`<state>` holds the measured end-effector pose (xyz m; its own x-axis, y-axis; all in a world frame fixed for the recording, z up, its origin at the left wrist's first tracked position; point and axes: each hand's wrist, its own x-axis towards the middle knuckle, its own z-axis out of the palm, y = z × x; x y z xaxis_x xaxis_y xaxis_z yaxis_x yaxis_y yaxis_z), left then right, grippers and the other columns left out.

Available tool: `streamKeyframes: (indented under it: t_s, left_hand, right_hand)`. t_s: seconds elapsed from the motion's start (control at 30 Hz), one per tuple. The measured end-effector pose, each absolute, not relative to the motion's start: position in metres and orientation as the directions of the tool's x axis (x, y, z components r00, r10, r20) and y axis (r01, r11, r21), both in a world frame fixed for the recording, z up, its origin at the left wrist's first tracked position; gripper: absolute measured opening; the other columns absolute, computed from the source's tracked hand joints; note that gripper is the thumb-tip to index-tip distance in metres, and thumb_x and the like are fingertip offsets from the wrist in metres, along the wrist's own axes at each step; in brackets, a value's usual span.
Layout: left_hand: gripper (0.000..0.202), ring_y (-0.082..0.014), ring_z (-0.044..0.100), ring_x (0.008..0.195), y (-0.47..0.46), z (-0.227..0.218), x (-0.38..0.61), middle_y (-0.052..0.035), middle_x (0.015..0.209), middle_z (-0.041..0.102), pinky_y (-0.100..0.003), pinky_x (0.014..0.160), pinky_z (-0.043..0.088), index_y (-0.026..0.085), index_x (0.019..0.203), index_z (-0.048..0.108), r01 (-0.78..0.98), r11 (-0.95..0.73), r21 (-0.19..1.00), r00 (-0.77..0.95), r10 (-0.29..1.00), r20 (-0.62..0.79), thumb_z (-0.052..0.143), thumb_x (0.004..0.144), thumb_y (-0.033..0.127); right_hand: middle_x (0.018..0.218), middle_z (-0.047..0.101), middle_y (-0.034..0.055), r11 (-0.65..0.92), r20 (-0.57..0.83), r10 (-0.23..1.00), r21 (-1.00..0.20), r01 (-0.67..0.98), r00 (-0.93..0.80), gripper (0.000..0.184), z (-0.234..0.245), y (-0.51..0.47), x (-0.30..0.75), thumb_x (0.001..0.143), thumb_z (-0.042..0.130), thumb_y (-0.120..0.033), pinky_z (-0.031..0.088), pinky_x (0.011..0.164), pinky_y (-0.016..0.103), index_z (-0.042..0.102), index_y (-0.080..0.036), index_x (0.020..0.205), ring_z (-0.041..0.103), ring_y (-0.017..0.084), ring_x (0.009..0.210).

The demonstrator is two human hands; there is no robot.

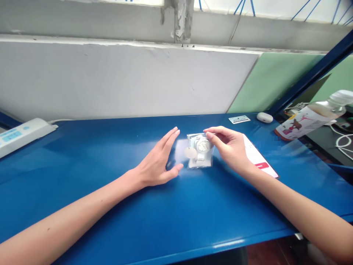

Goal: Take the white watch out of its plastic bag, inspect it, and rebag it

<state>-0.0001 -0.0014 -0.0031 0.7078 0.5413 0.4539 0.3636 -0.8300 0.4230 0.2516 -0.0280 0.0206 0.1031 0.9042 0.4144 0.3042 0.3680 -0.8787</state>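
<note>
A white wristwatch with a round tag, sealed in a small clear plastic bag [199,152], stands on the blue table [110,206]. My right hand [230,149] pinches the bag's upper right edge between thumb and fingers. My left hand [158,162] is held on edge just left of the bag, fingers stretched out, thumb near the bag's lower left corner, holding nothing.
A white card with a red mark [259,160] lies under my right wrist. Farther back sit a small label card [239,119] and a white earbud case [264,117]. A tilted bottle [311,116] stands at the right edge, a white device [22,134] at the left.
</note>
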Motion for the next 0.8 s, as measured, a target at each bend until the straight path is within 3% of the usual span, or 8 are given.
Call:
streamKeyframes:
  t_s: [0.13,0.3,0.4,0.47,0.6,0.8]
  left_hand:
    - [0.107,-0.0420,0.024,0.148,-0.002,0.001,0.003,-0.0231,0.162,0.019,-0.059,0.116,0.032,0.023,0.158,0.010,0.353,-0.883,0.310,0.771,0.462,0.438,0.074,0.079,0.055]
    - [0.104,-0.0416,0.029,0.147,-0.001,0.002,0.005,-0.0235,0.158,0.031,-0.058,0.117,0.031,0.019,0.155,0.023,0.338,-0.894,0.296,0.829,0.431,0.356,0.074,0.076,0.063]
    - [0.095,-0.0416,0.029,0.147,0.000,0.000,0.006,-0.0214,0.158,0.033,-0.058,0.116,0.031,0.019,0.152,0.033,0.372,-0.869,0.326,0.821,0.471,0.322,0.074,0.077,0.061]
    - [0.086,-0.0402,0.032,0.146,0.000,-0.001,0.006,-0.0205,0.156,0.038,-0.057,0.116,0.033,0.018,0.149,0.039,0.404,-0.851,0.336,0.809,0.503,0.303,0.073,0.079,0.056]
    - [0.079,-0.0378,0.040,0.141,-0.001,-0.002,0.008,-0.0206,0.150,0.047,-0.054,0.115,0.035,0.013,0.146,0.043,0.450,-0.825,0.341,0.797,0.544,0.264,0.069,0.082,0.050]
    - [0.071,-0.0392,0.036,0.144,-0.002,-0.001,0.007,-0.0209,0.150,0.047,-0.055,0.116,0.034,0.012,0.144,0.046,0.502,-0.792,0.347,0.765,0.594,0.250,0.065,0.084,0.043]
  right_hand:
    - [0.097,0.077,0.0069,0.205,0.248,0.956,-0.946,0.250,0.156,0.021,0.009,-0.026,0.244,0.089,0.067,-0.037,0.057,0.075,0.034,0.076,-0.019,0.096,0.071,0.021,0.085]
    - [0.095,0.077,0.0076,0.097,0.117,0.988,-0.978,0.183,0.105,0.025,-0.004,-0.024,0.237,0.091,0.061,-0.038,0.058,0.077,0.038,0.073,-0.018,0.100,0.072,0.022,0.086]
    - [0.116,0.073,0.0116,0.131,0.125,0.991,-0.950,0.282,-0.042,0.030,-0.008,-0.026,0.237,0.092,0.055,-0.032,0.057,0.091,0.044,0.067,-0.018,0.116,0.071,0.025,0.103]
    - [0.137,0.062,0.0161,0.251,0.193,0.966,-0.859,0.446,-0.171,0.039,-0.009,-0.030,0.238,0.093,0.053,-0.031,0.050,0.104,0.048,0.060,-0.017,0.129,0.061,0.028,0.125]
    - [0.161,0.032,0.0216,0.448,0.218,0.892,-0.532,0.719,-0.395,0.059,-0.008,-0.036,0.244,0.098,0.046,-0.041,0.027,0.121,0.054,0.045,-0.007,0.146,0.020,0.033,0.152]
    - [0.165,0.015,0.0200,0.588,0.043,0.788,-0.349,0.730,-0.614,0.081,-0.002,-0.031,0.257,0.099,0.036,-0.059,0.023,0.123,0.051,0.021,-0.006,0.158,0.012,0.030,0.154]
